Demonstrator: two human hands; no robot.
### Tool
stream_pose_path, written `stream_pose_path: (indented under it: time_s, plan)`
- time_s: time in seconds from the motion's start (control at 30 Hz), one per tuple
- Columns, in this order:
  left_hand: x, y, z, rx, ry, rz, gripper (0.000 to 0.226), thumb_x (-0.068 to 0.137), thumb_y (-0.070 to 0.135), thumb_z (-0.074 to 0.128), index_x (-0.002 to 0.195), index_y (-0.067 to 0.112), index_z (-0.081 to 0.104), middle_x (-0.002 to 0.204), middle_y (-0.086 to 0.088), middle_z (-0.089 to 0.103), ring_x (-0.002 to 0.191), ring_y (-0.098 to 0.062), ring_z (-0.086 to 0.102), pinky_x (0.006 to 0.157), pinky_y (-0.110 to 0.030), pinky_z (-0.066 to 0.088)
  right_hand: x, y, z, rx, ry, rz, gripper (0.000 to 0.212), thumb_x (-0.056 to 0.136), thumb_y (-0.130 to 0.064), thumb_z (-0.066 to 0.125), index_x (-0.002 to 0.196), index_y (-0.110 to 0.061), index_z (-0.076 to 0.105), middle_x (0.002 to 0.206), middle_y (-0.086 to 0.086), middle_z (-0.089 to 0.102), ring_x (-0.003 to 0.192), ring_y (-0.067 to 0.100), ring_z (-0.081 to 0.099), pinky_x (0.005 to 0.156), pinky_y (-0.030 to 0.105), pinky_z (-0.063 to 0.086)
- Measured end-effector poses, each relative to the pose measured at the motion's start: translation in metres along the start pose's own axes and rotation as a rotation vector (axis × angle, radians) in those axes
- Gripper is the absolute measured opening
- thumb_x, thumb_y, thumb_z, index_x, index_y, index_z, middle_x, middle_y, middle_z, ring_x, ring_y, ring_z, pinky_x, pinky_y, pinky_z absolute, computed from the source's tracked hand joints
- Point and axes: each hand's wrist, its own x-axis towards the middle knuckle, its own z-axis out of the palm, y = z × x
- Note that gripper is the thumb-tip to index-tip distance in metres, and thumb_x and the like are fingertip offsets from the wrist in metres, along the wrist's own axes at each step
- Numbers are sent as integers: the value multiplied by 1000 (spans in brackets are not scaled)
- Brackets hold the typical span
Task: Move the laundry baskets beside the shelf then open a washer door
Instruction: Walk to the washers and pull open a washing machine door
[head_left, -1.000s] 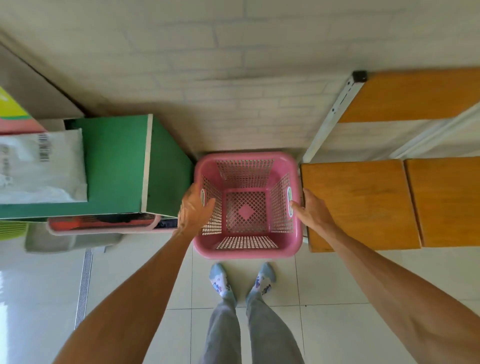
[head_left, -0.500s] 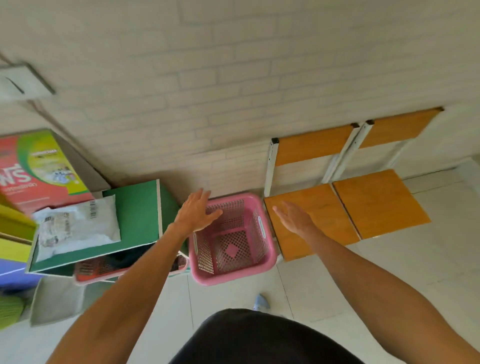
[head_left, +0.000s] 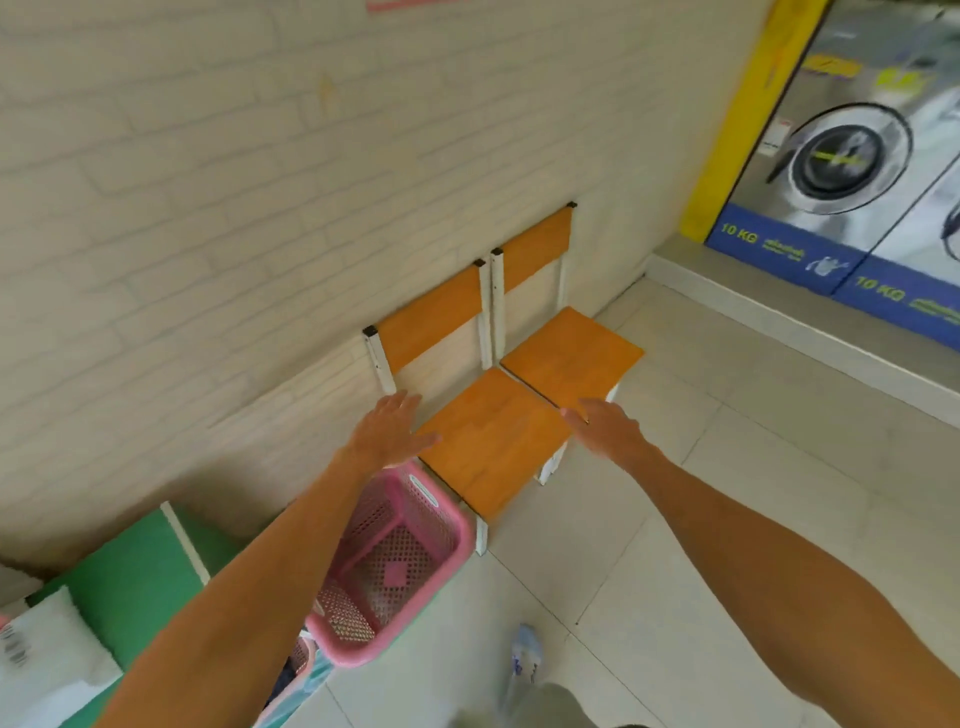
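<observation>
A pink laundry basket sits empty on the floor between the green shelf and a wooden chair. My left forearm crosses over the basket's left side. My left hand hovers above it, fingers apart, holding nothing. My right hand is open too, raised over the chair seat's right corner. At the top right stands a washer with a round door, which looks closed; the view there is blurred.
Two orange-seated chairs stand side by side against the brick wall, the farther chair nearer the washers. A white bag lies on the shelf. A low grey step runs before the washers. Pale tiled floor lies to the right.
Both hands let go of the pink basket and lifted away, open. The view swung up and right, bringing the chairs and the washers into sight.
</observation>
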Motion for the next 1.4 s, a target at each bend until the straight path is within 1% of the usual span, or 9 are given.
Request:
stream_pose_path:
  time_s: [0.1,0.2,0.3,0.47,0.8,0.93,1.1,1.23,1.4]
  plan:
    - [22,55,-4,52,-23,127,87,95,64,49,161,16,17,169,-9,11,156,-29,13,124,-50,21,-24,57,-19,-10,56,140,67,107,-58,26,157,-16,41,160,10,42,148,32,37,118,51,31]
    - [40,112,-7,71,-31,236,87,94,64,51,160,16,20,167,-9,18,154,-29,18,121,-48,25,-47,111,-39,-2,90,248,69,107,-60,24,160,-17,37,165,9,35,152,33,31,120,53,27]
    - [58,174,-4,87,-53,360,85,94,62,54,159,15,23,165,-11,24,152,-29,23,119,-46,26,-70,167,-57,40,132,335,71,107,-61,24,160,-16,37,166,10,35,153,34,30,121,55,25]
    - [86,286,11,164,-114,507,83,97,61,50,161,18,20,168,-9,16,155,-29,18,123,-46,23,-102,266,-85,64,171,469,70,107,-60,26,159,-13,39,164,11,37,152,35,31,120,58,26]
    - [135,509,44,147,-92,721,81,96,60,51,158,12,27,166,-10,23,154,-28,21,122,-48,26,-122,453,-156,53,198,597,71,107,-60,27,160,-14,36,165,12,35,152,37,31,121,61,26]
    - [159,568,47,162,-84,739,83,95,62,52,158,13,28,166,-10,24,153,-29,21,122,-49,27,-109,507,-181,41,192,609,72,106,-60,27,161,-14,34,166,11,33,153,37,30,121,63,25]
    - [205,613,45,230,-91,720,84,94,63,50,158,14,26,166,-9,22,153,-29,20,121,-50,28,-72,556,-211,58,188,610,73,106,-61,28,161,-14,34,167,11,32,153,37,29,121,63,24]
    - [262,651,39,276,-74,703,83,94,63,50,157,13,29,164,-10,28,150,-30,26,119,-50,31,-25,593,-240,61,184,599,72,106,-60,29,162,-14,33,167,13,32,153,38,30,122,62,23]
    - [348,711,28,234,-42,706,81,94,61,52,156,14,30,164,-9,28,152,-28,25,120,-48,29,52,641,-291,66,202,642,71,106,-60,29,161,-16,36,165,11,37,151,36,34,121,59,26]
